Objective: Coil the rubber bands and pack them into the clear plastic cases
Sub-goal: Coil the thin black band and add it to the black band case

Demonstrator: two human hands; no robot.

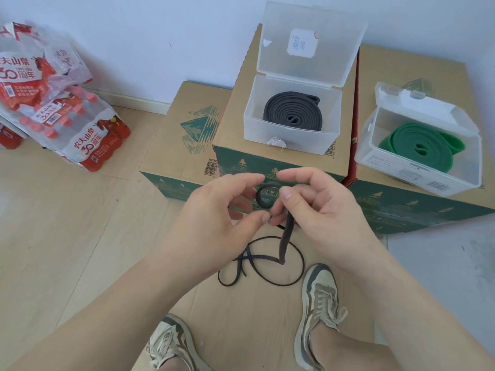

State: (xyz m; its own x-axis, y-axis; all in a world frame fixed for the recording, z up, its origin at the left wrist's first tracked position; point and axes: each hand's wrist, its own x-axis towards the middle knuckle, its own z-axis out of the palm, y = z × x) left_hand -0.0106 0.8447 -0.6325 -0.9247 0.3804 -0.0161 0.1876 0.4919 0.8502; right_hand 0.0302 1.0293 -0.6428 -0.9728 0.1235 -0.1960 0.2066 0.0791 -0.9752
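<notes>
Left hand [214, 207] and right hand [318, 207] both pinch a tiny starter loop of the black rubber band [284, 241] between them. Its tail hangs straight down onto the floor cardboard [241, 317], so slack probably feeds upward.

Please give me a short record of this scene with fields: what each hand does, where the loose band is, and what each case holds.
left hand: pinches the loose band at its small loop
right hand: pinches the same loop
loose band: dark, barely coiled; the rest hangs down to the cardboard on the floor
middle case: open, lid upright, holds a black coil
right case: open, holds a green coil
support: both cases stand on cartons
</notes>
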